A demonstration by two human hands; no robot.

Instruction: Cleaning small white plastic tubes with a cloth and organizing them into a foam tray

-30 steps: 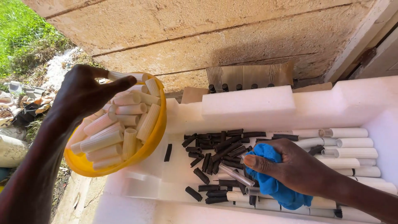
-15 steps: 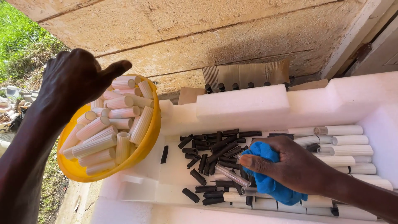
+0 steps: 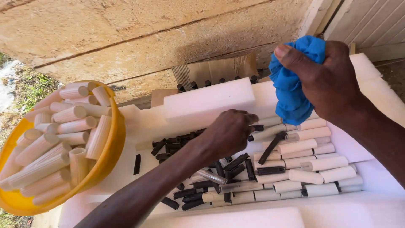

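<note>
— Where do the hands stand?

— The left hand (image 3: 228, 134) reaches into the white foam tray (image 3: 211, 101), knuckles up, fingers curled together over the near end of a pale cylindrical roll (image 3: 270, 131) beside the heap of short black pieces (image 3: 236, 164). Whether the fingertips actually pinch that roll I cannot tell; the back of the hand hides them. The right hand (image 3: 329, 82) is lifted above the tray, fingers clenched around a bunched blue cloth (image 3: 295, 80), thumb pressed across its top.

— What could go wrong?

— The rolls lie in loose rows, touching each other. Drag one out sideways and, I judge, its neighbours roll with it, slipping under the black pieces that already lie across a few of them. A loose black piece could also ride up with the roll and drop outside the tray.

— And the bowl?

— The yellow bowl (image 3: 107, 160) sits at the tray's left edge, heaped so the cream-coloured rolls (image 3: 63, 143) stand above its rim — and much of it seems to overhang the foam. A nudge from the left forearm, which passes close by, could tip it or shed the topmost rolls onto the ground.

— The cloth?

— It hangs down over the far rows of rolls. Lowered carelessly, its loose fold could sweep them out of line or hide what the left hand is picking at.
</note>
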